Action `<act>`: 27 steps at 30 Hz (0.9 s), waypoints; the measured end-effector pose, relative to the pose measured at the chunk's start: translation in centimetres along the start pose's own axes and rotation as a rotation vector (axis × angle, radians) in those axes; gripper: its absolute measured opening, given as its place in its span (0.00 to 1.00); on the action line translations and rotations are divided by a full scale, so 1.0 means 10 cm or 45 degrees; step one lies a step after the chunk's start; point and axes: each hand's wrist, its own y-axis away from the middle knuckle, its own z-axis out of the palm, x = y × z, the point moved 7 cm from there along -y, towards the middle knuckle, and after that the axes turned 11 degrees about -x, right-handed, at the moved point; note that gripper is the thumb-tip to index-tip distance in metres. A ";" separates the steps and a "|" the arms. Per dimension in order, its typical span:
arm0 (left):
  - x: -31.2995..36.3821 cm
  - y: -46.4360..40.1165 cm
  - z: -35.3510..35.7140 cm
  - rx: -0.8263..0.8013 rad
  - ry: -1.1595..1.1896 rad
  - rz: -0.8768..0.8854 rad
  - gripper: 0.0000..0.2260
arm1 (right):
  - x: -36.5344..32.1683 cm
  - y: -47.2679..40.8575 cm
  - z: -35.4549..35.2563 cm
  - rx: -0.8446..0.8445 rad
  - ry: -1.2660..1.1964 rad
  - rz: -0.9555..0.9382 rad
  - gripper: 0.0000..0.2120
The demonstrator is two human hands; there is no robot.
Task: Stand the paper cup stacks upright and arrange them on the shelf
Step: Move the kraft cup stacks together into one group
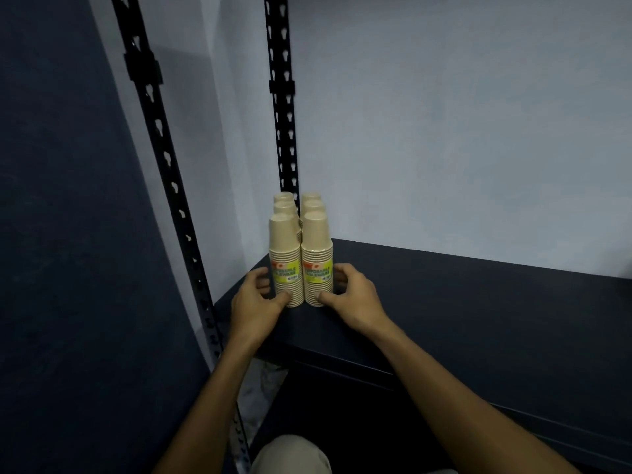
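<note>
Several tan paper cup stacks stand upright, upside down, in two rows at the left end of the dark shelf. The front left stack and front right stack carry yellow labels. Further stacks stand behind them, mostly hidden. My left hand cups the base of the front left stack, thumb on its front. My right hand cups the base of the front right stack, thumb touching its front. The two hands press the group from both sides.
Two black slotted uprights, the near one and the rear one, rise at the shelf's left end. A pale wall backs the shelf. A dark panel stands on the left. A lower shelf edge runs below.
</note>
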 end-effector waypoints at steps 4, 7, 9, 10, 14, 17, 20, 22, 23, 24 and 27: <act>0.01 -0.08 0.09 -0.091 0.082 0.025 0.27 | 0.02 -0.03 0.00 0.014 -0.022 -0.016 0.25; 0.01 -0.09 0.11 -0.053 0.101 0.030 0.26 | 0.03 -0.02 -0.01 0.024 -0.034 -0.037 0.23; 0.02 -0.08 0.12 -0.055 0.096 0.035 0.25 | 0.05 -0.02 -0.03 0.030 -0.044 -0.044 0.22; 0.03 -0.07 0.13 -0.065 0.095 0.037 0.25 | 0.06 -0.01 -0.04 0.028 -0.051 -0.044 0.22; 0.11 -0.07 0.27 -0.147 0.103 0.055 0.26 | 0.14 0.09 -0.20 0.045 -0.040 -0.022 0.23; 0.24 -0.07 0.52 -0.246 0.127 0.082 0.25 | 0.24 0.22 -0.44 0.088 -0.013 -0.005 0.22; 0.40 -0.08 0.90 -0.364 0.169 0.122 0.23 | 0.38 0.40 -0.78 0.153 0.019 0.040 0.22; 0.50 -0.10 1.20 -0.441 0.158 0.151 0.23 | 0.49 0.55 -1.03 0.214 0.042 0.072 0.22; 0.55 -0.11 1.35 -0.475 0.153 0.160 0.23 | 0.55 0.62 -1.15 0.245 0.053 0.090 0.22; 0.61 -0.12 1.49 -0.507 0.149 0.170 0.24 | 0.60 0.69 -1.27 0.277 0.064 0.110 0.22; 0.77 -0.12 1.89 -0.593 0.148 0.211 0.24 | 0.76 0.89 -1.60 0.364 0.085 0.159 0.21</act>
